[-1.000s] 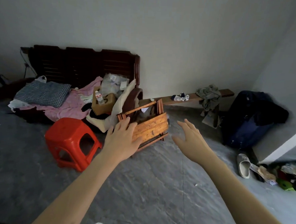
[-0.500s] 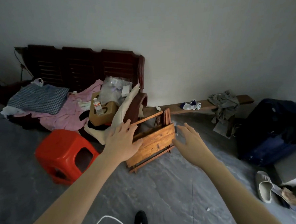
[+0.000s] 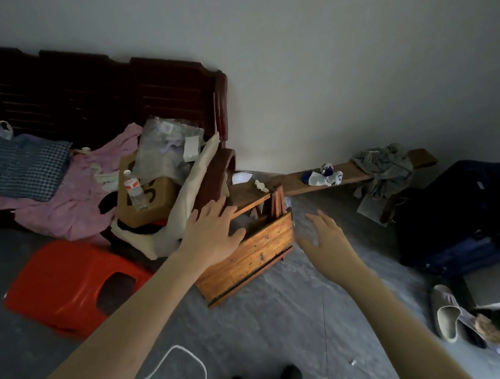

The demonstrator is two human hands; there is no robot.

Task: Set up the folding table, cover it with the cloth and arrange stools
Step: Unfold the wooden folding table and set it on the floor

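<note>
Head view: the folding table (image 3: pixel 248 253) lies folded on its edge on the floor, leaning by the couch. Both hands are spread, holding nothing: left hand (image 3: pixel 211 235), right hand (image 3: pixel 324 239). It looks hard, heavy wood; grab both ends.

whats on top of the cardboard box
A plastic water bottle lies against the cardboard box, and a clear plastic bag rests on top. The bag covers the box's upper part, so its contents cannot be seen.
</note>
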